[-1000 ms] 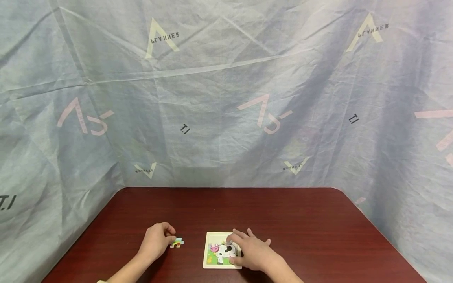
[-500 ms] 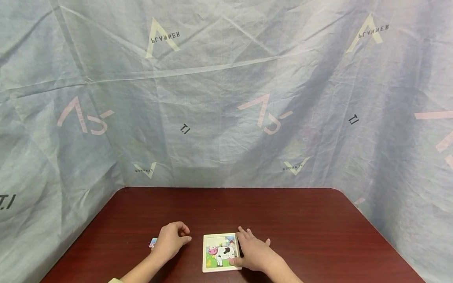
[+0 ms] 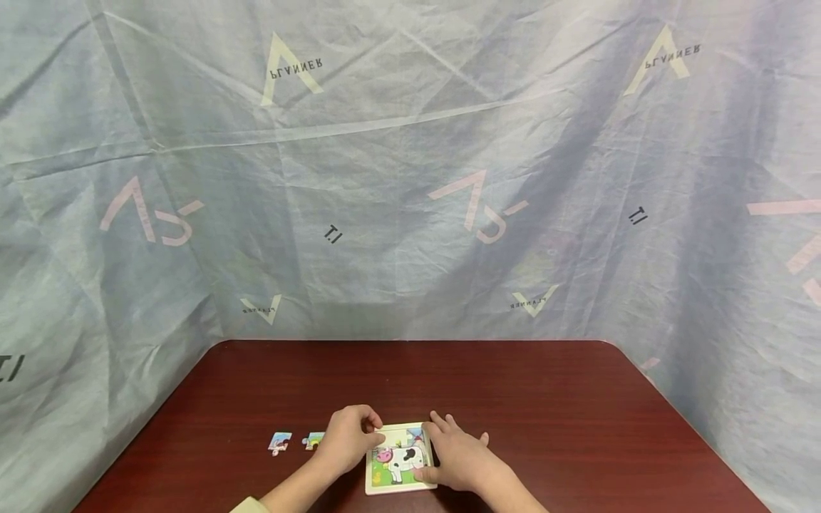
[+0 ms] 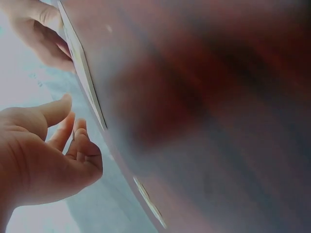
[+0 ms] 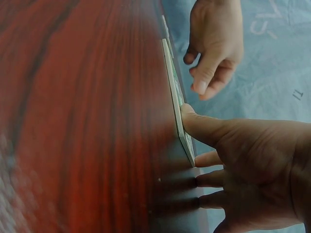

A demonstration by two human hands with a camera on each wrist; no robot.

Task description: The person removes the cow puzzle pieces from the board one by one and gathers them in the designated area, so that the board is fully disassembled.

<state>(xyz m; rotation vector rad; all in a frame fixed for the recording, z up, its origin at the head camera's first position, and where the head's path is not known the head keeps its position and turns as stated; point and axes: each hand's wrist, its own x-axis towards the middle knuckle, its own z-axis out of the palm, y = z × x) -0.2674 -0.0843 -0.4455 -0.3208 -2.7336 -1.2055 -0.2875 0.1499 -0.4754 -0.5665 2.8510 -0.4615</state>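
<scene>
A cow jigsaw puzzle (image 3: 400,463) lies in a pale square frame on the table, with a bare strip at its top left. My left hand (image 3: 346,438) is over the frame's left edge, thumb and index finger bent towards each other. In the left wrist view, nothing shows between the left hand's thumb and fingers (image 4: 60,155). My right hand (image 3: 465,452) rests at the frame's right side. Its thumb (image 5: 192,119) lies on the frame, its index fingertip is at a corner, and the other fingers are straight and spread.
Two loose jigsaw pieces lie left of the frame: a blue one with dark red (image 3: 280,442), and a blue-and-yellow one (image 3: 313,440) partly hidden by my left hand. The dark red table (image 3: 545,399) meets a grey printed cloth (image 3: 398,178) at its back and sides.
My left hand has moved right, from beside the loose pieces to the frame's left edge, uncovering the left piece. My right fingers have shifted off the picture, and the frame has slid slightly left.
</scene>
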